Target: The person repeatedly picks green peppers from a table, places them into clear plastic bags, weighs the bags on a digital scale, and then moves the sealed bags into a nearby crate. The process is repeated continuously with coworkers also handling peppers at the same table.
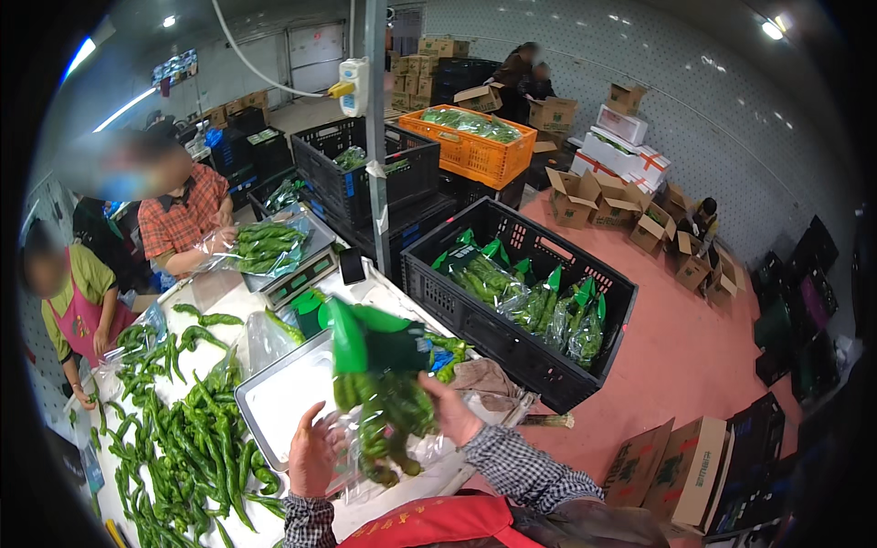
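A clear plastic bag of green peppers (pixel 384 411) with a green and dark printed top hangs upright in front of me. My right hand (pixel 449 411) grips its right side. My left hand (pixel 315 445), fingers apart, is at the bag's lower left; whether it touches the film is unclear. Beneath lies a metal tray (pixel 274 404) on the white table. Many loose long green peppers (pixel 199 438) are heaped to the left. Behind the tray, a digital scale (pixel 298 274) bears another bag of peppers (pixel 267 246), touched by a co-worker's hands.
A black crate (pixel 507 342) with packed pepper bags stands right of the table, near a metal post (pixel 378 137). Behind are an orange crate (pixel 473 151) and black crates (pixel 363 185). Co-workers stand at left. Cardboard cartons (pixel 685 472) are at lower right. A brown cloth (pixel 486 380) lies at the table edge.
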Tool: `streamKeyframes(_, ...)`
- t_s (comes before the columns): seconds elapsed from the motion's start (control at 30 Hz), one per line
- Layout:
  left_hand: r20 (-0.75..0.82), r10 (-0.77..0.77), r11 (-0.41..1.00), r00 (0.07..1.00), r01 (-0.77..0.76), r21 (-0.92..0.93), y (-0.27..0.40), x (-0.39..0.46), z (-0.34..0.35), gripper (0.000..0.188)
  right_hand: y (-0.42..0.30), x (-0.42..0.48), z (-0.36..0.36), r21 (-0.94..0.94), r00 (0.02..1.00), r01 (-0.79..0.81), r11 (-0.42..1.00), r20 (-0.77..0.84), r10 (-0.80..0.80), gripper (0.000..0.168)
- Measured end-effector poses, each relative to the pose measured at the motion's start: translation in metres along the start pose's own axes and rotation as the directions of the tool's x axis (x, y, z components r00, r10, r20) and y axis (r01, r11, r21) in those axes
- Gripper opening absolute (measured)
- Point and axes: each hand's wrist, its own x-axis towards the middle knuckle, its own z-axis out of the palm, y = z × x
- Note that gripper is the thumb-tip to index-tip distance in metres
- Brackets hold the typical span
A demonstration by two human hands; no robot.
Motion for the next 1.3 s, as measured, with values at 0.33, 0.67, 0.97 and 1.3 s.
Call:
streamKeyframes(0.33,-0.105,-0.25,0.968,0.963,0.246,-0.043,-0.048,0.016,-0.01,0.046,-0.206,-0.039,-0.061,-0.237,0.827,0.426,0.873,-0.288,-0.482,0.031)
streamKeyframes(0.67,-0.344,-0.259,0.964,0.903,0.219,-0.151,-0.08,0.022,-0.035,0.036,-0.387,0.003,-0.129,-0.839,0.693,0.219,0.498,-0.226,-0.685,0.05)
streamKeyframes(0.97,-0.279,-0.313,0.948,0.908,0.281,-0.147,-0.104,0.046,-0.051,0.058,-0.404,0.12,-0.273,-0.928,0.894,-0.267,-0.261,-0.137,-0.427,0.095)
streamKeyframes(1.3,-0.336,-0.45,0.89,0.827,0.388,-0.239,-0.107,0.039,-0.049,0.041,-0.333,0.122,-0.25,-0.747,0.811,-0.502,-0.436,-0.23,-0.538,0.078)
